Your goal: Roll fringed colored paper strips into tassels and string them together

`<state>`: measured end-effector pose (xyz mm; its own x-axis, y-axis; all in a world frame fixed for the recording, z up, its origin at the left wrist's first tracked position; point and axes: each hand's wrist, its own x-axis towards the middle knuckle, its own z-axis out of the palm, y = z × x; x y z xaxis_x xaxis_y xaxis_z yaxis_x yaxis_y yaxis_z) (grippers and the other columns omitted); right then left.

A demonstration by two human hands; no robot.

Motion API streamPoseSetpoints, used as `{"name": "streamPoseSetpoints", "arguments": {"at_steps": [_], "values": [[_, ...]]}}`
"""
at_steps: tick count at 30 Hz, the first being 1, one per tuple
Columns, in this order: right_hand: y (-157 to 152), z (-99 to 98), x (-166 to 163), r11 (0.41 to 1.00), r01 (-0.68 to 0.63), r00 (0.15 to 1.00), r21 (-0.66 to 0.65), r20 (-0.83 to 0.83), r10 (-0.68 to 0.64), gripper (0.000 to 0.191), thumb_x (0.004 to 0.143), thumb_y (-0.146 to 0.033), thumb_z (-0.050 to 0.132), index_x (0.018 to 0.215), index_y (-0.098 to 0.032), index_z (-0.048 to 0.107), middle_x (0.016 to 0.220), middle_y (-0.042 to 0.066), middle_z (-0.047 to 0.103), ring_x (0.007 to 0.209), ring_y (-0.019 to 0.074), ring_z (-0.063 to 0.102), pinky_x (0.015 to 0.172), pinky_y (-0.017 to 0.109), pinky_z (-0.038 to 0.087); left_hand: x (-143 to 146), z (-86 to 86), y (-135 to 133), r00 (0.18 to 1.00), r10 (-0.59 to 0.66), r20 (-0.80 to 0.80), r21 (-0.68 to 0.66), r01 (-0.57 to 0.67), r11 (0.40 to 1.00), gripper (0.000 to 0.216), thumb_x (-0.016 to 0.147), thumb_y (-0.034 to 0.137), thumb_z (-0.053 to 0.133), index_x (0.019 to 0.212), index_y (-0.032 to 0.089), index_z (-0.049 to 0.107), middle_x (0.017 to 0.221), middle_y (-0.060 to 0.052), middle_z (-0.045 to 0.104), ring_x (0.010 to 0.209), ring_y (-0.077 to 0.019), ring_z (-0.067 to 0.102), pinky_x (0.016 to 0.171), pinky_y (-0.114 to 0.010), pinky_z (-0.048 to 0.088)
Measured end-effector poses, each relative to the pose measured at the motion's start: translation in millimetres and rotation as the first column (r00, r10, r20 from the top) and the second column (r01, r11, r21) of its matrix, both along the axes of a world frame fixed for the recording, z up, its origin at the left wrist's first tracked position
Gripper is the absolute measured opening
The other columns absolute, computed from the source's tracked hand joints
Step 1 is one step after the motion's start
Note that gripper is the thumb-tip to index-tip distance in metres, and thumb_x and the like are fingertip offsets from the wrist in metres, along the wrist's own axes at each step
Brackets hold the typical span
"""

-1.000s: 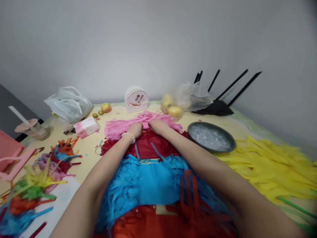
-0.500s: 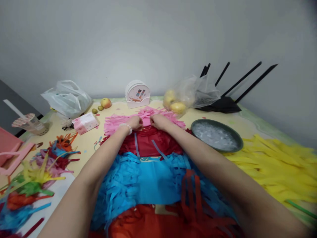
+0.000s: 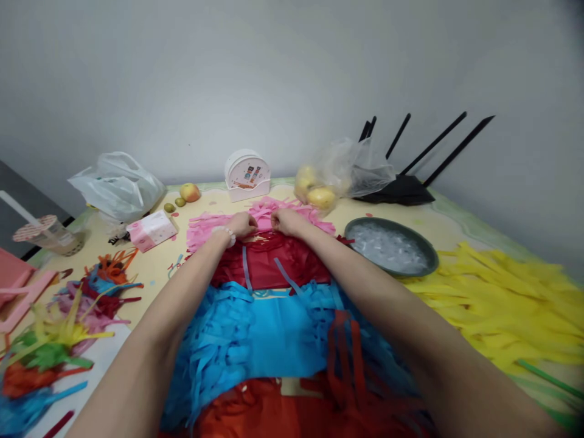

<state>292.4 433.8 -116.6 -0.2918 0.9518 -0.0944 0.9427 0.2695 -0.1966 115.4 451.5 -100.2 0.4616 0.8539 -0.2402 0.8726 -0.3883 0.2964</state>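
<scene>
My left hand (image 3: 243, 225) and my right hand (image 3: 287, 222) are close together, both with pinched fingers at the far edge of a dark red fringed cloth (image 3: 274, 264). The pinched bits are partly hidden by my fingers. Just beyond and under my hands spreads a pink fringed cloth (image 3: 207, 230). Nearer to me lie a blue cloth (image 3: 285, 337) with cut strips along its sides and an orange-red fringed cloth (image 3: 250, 410). Two pale bluish strips lie across the dark red cloth. A beaded bracelet (image 3: 231, 236) is on my left wrist.
At right are an oval dish (image 3: 429, 261) of clear small pieces and a pile of yellow strips (image 3: 506, 304). Knotted colourful strips (image 3: 50, 347), a drink cup (image 3: 59, 237) and a tissue pack (image 3: 151, 230) are left. Bagged yellow fruit (image 3: 322, 196) and a black-handled object (image 3: 401, 190) stand behind.
The whole view has shifted slightly, so most things appear a little further left. My hands remain pinched at the same edge, with hardly any visible movement.
</scene>
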Motion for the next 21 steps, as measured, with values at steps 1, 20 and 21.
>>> {"name": "streamPoseSetpoints", "arguments": {"at_steps": [1,20,21], "values": [[0.8,-0.9,0.2,1.000,0.001,1.000,0.001,-0.003,-0.001,0.027,0.096,-0.033,0.060,0.116,-0.014,0.063,0.115,0.009,0.065,0.100,0.0203,0.065,0.086,0.041,0.056,-0.6,0.2,0.6,1.000,0.004,0.010,-0.004,-0.004,1.000,0.027,0.094,0.035,0.060,0.109,0.014,0.065,0.112,-0.008,0.067,0.100,-0.0214,0.065,0.088,-0.042,0.055],[3.4,-6.5,2.9,0.999,0.011,0.999,0.047,-0.049,-0.009,0.027,0.095,-0.034,0.061,0.112,-0.014,0.063,0.111,0.007,0.066,0.096,0.0197,0.065,0.085,0.041,0.055,-7.7,-8.7,15.7,0.936,0.238,0.259,-0.108,-0.216,0.970,0.026,0.093,0.033,0.061,0.109,0.012,0.064,0.106,-0.007,0.067,0.091,-0.0184,0.066,0.079,-0.037,0.058],[1.6,-3.5,3.7,0.998,0.004,0.998,0.064,-0.060,0.000,0.027,0.094,-0.034,0.062,0.112,-0.014,0.063,0.111,0.008,0.066,0.098,0.0199,0.065,0.086,0.040,0.054,-7.0,-9.9,15.4,0.928,0.262,0.266,-0.110,-0.241,0.964,0.027,0.093,0.033,0.061,0.111,0.013,0.063,0.108,-0.007,0.066,0.092,-0.0188,0.066,0.080,-0.037,0.058]]}}
